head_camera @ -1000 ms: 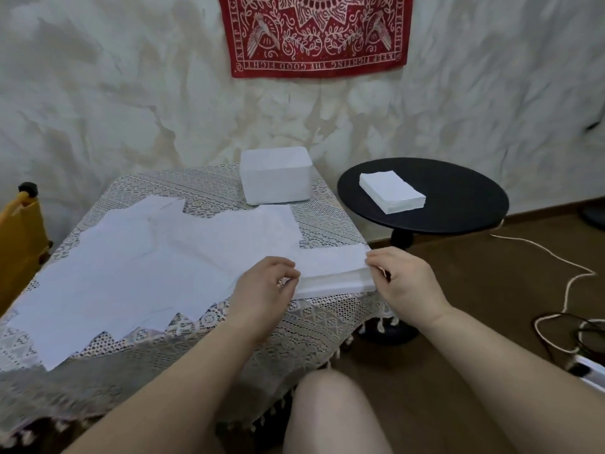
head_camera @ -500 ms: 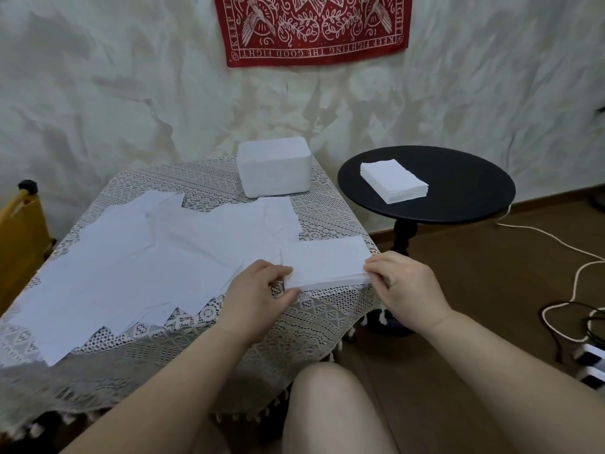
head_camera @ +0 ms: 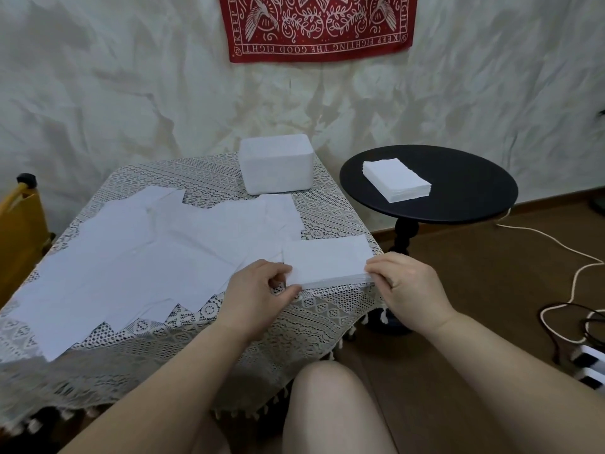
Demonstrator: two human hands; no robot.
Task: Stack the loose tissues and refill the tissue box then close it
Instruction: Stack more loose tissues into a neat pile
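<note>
**Squaring a small stack at the counter's corner**

The person's left hand (head_camera: 258,290) and right hand (head_camera: 404,283) bracket a thin stack of tissues (head_camera: 327,262) lying at the near right corner of the lace-covered counter (head_camera: 327,309). The fingers of each hand are curled in, pinching one short end of the stack, thumb below and fingertips above as far as can be seen. Holding both ends at once looks meant to keep the edges aligned and stop the soft sheets from sliding apart.

To the left, the loose tissues (head_camera: 147,257) are spread in overlapping sheets across most of the counter, so much of the gathering appears not yet done. The white tissue box (head_camera: 276,163) stands at the far edge, well apart from the hands; whether it is open cannot be told from this angle.

A second, thicker pile of tissues (head_camera: 396,180) sits on the round black side table (head_camera: 458,198) to the right, probably set aside there to keep finished stacks clear of the loose sheets.
</note>
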